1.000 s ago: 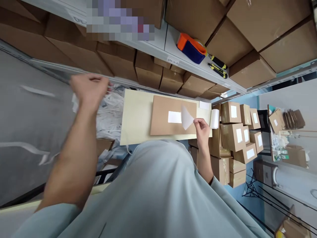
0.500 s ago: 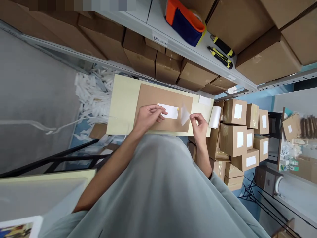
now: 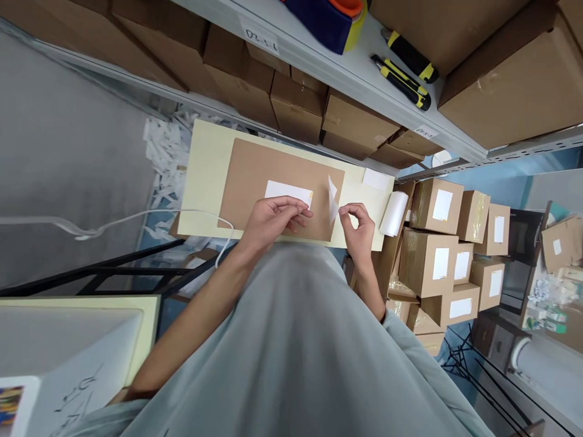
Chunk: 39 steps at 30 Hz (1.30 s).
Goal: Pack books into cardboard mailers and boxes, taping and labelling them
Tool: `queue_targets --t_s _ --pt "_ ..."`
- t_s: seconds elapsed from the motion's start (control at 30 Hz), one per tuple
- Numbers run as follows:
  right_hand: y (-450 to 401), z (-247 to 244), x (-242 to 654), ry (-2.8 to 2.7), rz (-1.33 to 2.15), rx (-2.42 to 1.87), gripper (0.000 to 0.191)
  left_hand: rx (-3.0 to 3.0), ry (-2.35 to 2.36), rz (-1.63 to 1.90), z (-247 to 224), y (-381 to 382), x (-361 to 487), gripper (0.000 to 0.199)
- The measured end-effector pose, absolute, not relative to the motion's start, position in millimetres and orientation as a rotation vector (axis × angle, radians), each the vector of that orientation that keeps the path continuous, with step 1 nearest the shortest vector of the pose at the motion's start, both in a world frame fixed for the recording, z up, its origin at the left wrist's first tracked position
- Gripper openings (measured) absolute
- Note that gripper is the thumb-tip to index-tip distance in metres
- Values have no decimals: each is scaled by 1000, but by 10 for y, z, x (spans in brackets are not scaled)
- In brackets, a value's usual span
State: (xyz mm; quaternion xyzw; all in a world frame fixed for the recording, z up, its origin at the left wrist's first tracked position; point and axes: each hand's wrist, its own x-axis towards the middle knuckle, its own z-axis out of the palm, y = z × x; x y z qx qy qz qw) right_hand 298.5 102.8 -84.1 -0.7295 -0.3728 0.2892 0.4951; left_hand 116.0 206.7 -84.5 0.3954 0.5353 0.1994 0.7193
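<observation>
A flat piece of brown cardboard [image 3: 248,176] lies on a pale yellow board [image 3: 195,182] in front of me. On the cardboard is a white label [image 3: 289,190] with a small yellow mark at its right end. My left hand [image 3: 276,221] hovers at the label's lower edge, thumb and forefinger pinched together; anything between them is too small to make out. My right hand [image 3: 359,230] pinches a corner of a thin, translucent backing sheet [image 3: 333,200], which stands up over the cardboard's right end.
A roll of white labels [image 3: 394,213] and a white slip [image 3: 376,179] are at the board's right. Stacked cartons [image 3: 428,261] stand beyond. Above, a shelf [image 3: 314,67] holds a tape dispenser [image 3: 328,24] and box cutters [image 3: 403,82]. A white cable [image 3: 182,211] hangs at left.
The view has shifted, and the shelf sits higher in the picture. My right hand still pinches the backing sheet, which now looks more upright and narrower. My left hand uncovers more of the label.
</observation>
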Motion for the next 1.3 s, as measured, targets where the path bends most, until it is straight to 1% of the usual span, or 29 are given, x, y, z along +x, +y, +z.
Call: queue_targets --t_s 0.1,0.27,0.4,0.47,0.53,0.63,0.77,0.87,0.97,1.07,1.17,1.3 --pt "1016 -868 3029 -937 699 -1743 16 873 1158 455 -794 2024 1211 20" --pt "991 -874 3072 -1034 653 -1731 19 890 1125 455 -693 1972 1221 28" --pt "960 -852 3049 -1264 452 -1757 19 868 1098 484 -667 1960 1227 46" --pt "937 -852 3005 -1461 329 -1748 14 834 1085 544 -714 1957 1236 55" --pt "911 -873 2940 -1658 253 -1716 8 794 1092 617 -795 1951 1241 58" --pt "874 -934 2816 -1856 242 -1669 8 764 1149 685 -917 1932 1230 51" --pt "831 -969 2686 -1960 366 -1602 12 769 1238 694 -997 1897 1161 37" --pt "813 -916 2691 -1841 492 -1538 11 761 1280 737 -1025 1880 1064 30" --pt "839 -868 2780 -1449 531 -1660 15 745 1282 755 -1060 1865 932 28" --pt "915 -896 2850 -1123 709 -1744 20 750 1257 748 -1095 1842 797 31" --pt "986 -967 2827 -1002 937 -1718 25 758 1232 735 -1129 1811 689 36" --pt "1007 -1004 2728 -975 992 -1707 25 769 1227 722 -1187 1780 595 43"
